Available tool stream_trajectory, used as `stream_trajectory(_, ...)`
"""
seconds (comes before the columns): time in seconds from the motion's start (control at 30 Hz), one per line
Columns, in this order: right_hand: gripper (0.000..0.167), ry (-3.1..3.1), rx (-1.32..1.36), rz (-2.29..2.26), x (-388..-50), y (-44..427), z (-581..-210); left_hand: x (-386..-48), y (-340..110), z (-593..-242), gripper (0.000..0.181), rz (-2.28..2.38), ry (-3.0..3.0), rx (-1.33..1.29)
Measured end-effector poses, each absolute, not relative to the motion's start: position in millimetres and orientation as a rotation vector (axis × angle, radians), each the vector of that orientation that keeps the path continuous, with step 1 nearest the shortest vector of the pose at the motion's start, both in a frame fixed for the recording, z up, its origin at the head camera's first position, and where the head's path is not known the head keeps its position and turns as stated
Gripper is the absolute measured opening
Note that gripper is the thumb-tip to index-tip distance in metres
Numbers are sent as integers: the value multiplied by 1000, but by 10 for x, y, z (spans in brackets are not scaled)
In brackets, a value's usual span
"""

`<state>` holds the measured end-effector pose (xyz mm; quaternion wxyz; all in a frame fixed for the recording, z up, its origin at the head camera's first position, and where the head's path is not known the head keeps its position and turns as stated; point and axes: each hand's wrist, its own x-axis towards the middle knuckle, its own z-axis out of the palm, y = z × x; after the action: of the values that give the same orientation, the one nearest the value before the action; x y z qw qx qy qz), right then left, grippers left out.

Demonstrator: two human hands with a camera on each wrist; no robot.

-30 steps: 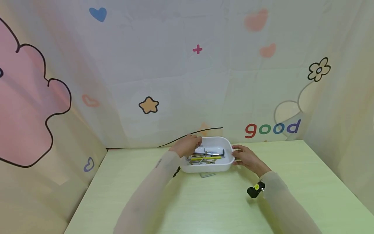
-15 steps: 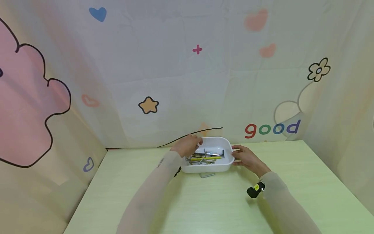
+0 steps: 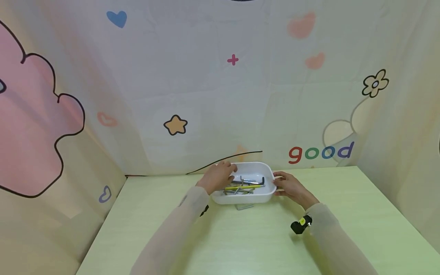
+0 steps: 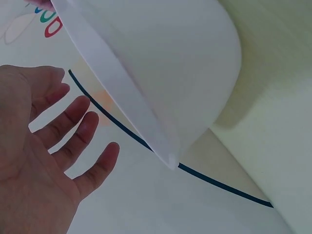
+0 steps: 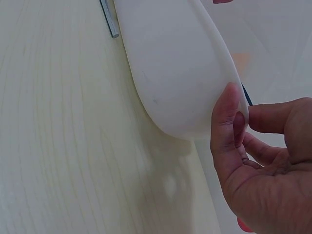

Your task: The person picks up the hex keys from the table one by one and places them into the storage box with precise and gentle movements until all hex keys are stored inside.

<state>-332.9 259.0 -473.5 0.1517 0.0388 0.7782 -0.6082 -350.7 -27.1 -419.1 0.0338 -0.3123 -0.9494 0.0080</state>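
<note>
A white plastic tray (image 3: 245,199) stands near the back of the table and holds several hex keys (image 3: 252,181) and a thin yellow rod (image 3: 245,187). Over the tray's left end is my left hand (image 3: 216,178). In the left wrist view that hand (image 4: 44,146) has its fingers spread and slightly bent, with nothing between them, apart from the tray wall (image 4: 170,58). My right hand (image 3: 291,190) pinches the tray's right rim. The right wrist view shows its thumb and finger (image 5: 225,117) on either side of the edge.
A loose L-shaped hex key (image 3: 245,207) lies on the pale wooden table (image 3: 247,240) just in front of the tray. Behind the table hangs a printed curtain (image 3: 206,76). A black wrist camera (image 3: 300,225) hangs below the right sleeve.
My left hand has shifted slightly left and toward me, and its fingers have loosened. The right hand and the tray stay in place. The head view has tipped up a little.
</note>
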Motion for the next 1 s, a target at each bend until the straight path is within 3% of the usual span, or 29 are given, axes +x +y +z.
stream_trajectory(1.0,52,2219,90,-1743,-3320,2592,-4735,-2790,-336,-4410,30,18,-2621,-1077)
